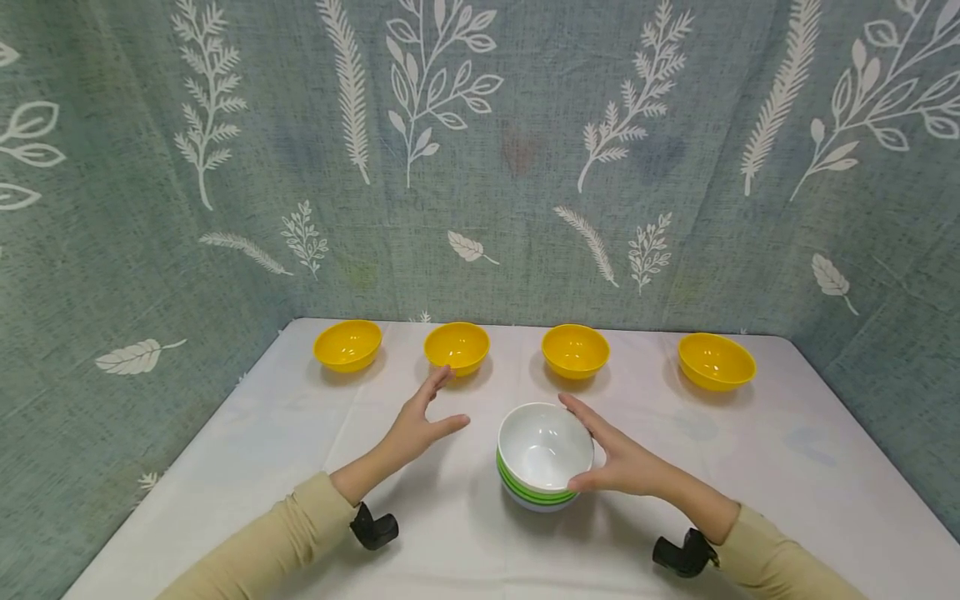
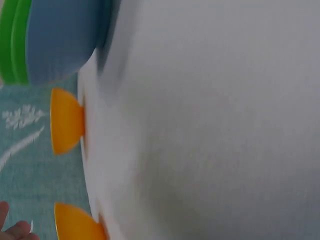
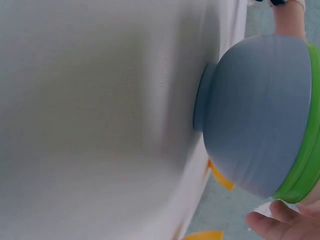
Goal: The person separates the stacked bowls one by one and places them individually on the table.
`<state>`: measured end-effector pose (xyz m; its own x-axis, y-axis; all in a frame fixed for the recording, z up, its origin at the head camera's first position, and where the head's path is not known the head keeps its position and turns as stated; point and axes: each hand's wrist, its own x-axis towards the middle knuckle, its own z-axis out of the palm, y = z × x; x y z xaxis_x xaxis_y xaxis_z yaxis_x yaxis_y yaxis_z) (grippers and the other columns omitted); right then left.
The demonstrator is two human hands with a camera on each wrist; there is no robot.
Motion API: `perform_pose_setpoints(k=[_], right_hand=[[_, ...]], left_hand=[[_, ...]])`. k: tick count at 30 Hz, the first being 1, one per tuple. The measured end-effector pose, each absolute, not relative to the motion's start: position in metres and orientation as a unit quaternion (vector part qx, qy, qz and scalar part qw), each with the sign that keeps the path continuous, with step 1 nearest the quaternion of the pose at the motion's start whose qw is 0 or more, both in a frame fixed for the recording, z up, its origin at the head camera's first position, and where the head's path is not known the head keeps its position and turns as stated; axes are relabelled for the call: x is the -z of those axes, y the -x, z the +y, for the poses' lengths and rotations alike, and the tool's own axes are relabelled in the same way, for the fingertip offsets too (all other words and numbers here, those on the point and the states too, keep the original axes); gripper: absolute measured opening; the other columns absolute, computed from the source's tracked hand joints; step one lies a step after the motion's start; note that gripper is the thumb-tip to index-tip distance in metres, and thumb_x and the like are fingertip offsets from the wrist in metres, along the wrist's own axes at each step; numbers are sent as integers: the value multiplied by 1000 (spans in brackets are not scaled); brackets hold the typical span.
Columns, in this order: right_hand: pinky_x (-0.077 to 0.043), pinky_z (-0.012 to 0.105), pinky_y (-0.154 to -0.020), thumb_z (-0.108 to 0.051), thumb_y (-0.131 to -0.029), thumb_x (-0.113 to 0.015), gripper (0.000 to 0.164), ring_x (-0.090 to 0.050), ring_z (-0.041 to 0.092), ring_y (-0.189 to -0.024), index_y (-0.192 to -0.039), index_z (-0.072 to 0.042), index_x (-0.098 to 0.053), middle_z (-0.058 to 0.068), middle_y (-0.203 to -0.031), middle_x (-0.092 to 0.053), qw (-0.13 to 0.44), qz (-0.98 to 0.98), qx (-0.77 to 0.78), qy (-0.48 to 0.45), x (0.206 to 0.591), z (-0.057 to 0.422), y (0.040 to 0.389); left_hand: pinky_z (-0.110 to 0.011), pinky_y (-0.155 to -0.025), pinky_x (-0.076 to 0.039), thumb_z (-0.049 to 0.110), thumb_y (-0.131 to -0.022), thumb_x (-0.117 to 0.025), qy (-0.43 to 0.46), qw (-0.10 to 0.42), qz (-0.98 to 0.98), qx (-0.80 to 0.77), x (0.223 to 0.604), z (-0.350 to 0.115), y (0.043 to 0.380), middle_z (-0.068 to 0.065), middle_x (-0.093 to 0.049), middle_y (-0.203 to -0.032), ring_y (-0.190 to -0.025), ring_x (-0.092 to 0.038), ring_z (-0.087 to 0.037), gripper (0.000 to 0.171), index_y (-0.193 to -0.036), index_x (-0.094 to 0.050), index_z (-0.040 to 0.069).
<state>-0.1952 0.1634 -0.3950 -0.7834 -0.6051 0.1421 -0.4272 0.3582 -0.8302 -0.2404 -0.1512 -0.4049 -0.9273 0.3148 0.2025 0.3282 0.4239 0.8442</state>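
A stack of bowls (image 1: 545,457) sits on the white table (image 1: 787,467), near the front and about in the middle. The top bowl is white inside, and green rims show just under its edge, so more bowls are nested below it. In the right wrist view the bottom bowl looks blue-gray on the outside, with a green band near the rim, and it stands on a small round foot on the table. The right hand (image 1: 622,458) is at the right side of the stack. Its fingers are straight and close together along the far rim, and its thumb touches the near rim, so the hand cups the bowls from the side. The left hand (image 1: 416,425) is to the left of the stack and does not touch it. Its fingers are straight and held together, pointing up toward the back, and the thumb sticks out toward the stack. It holds nothing. Farther back, four yellow bowls stand in a row near the wall: the first yellow bowl (image 1: 347,345) on the far left, the second yellow bowl (image 1: 457,347) just behind the left hand's fingertips, the third yellow bowl (image 1: 575,350) behind the stack, and the fourth yellow bowl (image 1: 716,362) on the far right. They are well apart from each other. A blue-green cloth with white leaves (image 1: 480,150) hangs behind and at both sides.
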Motion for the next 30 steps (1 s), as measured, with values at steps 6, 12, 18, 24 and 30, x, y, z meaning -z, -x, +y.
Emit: perform_pose_setpoints(k=[6,12,18,24,30], right_hand=[[-20,63,-103,-37,-69,-79,109,-12,39,-137,-148,-11,-9,15,-153,-8,116,819,465,315,395,159,196],[-21,63,-103,-41,-64,-81,119,-9,40,-137,-147,-6,-4,17,-153,-1,128,824,457,308,395,155,195],[-24,66,-99,-43,-63,-81,123,-7,43,-135,-147,-5,0,19,-152,1,118,838,434,309,398,154,197],[-29,63,-99,-41,-63,-82,121,-16,42,-133,-148,-8,-2,21,-151,-4,120,839,437,300,398,155,196],[-28,62,-99,-40,-62,-82,121,-16,42,-133,-147,-6,-4,21,-150,-5,124,841,437,295,397,155,196]], left_hand=[[-47,-111,-18,31,-80,-70,250,-60,-826,501,403,-136,226,-6,-31,-148,-137,-24,-23,86,-146,-18,12],[-47,-111,-21,40,-78,-71,305,-106,-819,474,404,-124,217,-5,-31,-148,-137,-24,-21,93,-147,-16,10],[-48,-109,-23,47,-73,-72,305,-142,-815,471,411,-117,211,-8,-30,-148,-136,-26,-24,99,-147,-17,9],[-48,-108,-26,53,-71,-71,303,-153,-816,468,418,-109,209,-3,-29,-148,-135,-27,-23,98,-146,-21,15],[-52,-106,-27,46,-69,-76,296,-143,-817,474,421,-103,208,-1,-32,-147,-133,-30,-25,97,-146,-23,18]])
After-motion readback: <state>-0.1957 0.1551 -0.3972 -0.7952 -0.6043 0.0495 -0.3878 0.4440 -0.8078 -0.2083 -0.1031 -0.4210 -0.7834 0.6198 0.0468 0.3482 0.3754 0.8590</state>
